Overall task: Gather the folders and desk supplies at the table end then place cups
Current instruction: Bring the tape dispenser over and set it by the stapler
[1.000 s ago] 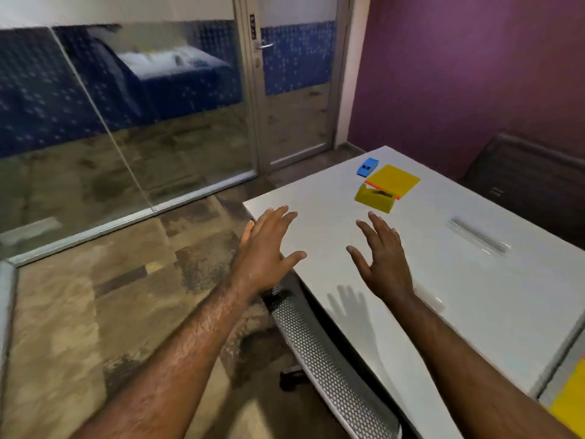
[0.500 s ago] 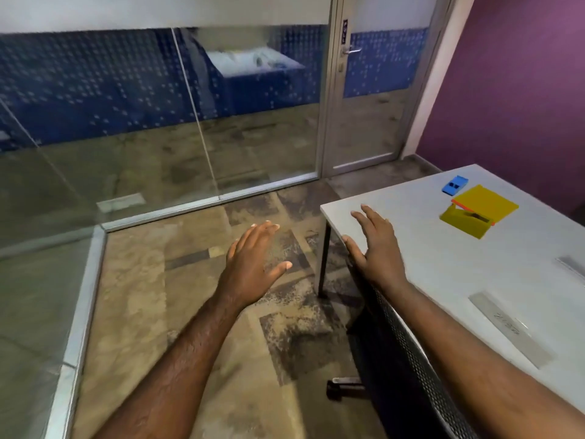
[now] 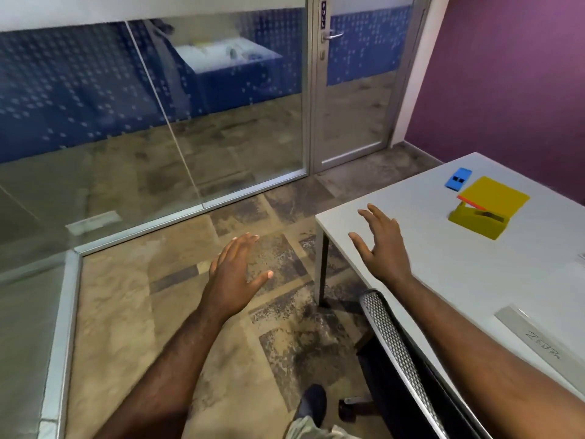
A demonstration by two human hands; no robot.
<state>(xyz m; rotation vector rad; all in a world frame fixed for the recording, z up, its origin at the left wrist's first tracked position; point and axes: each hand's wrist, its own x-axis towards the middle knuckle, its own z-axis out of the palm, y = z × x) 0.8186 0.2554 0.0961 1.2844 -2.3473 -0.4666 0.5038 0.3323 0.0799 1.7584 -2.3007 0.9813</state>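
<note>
White table (image 3: 459, 280) fills the right side, its near-left corner on a grey leg over mottled brown carpet tiles (image 3: 177, 248). Far on it lie a yellow folder (image 3: 497, 198) resting partly on a yellow box (image 3: 474, 221), and just beyond them a small blue item (image 3: 458, 178) — all well apart from both hands. Right hand (image 3: 384, 248) hovers over the table's left edge, fingers spread, holding nothing; left hand (image 3: 232, 277) hangs over the floor, fingers straight and empty. Mesh chair back (image 3: 399, 353) stands near; glass wall (image 3: 152, 106) and purple wall (image 3: 506, 74) beyond.
</note>
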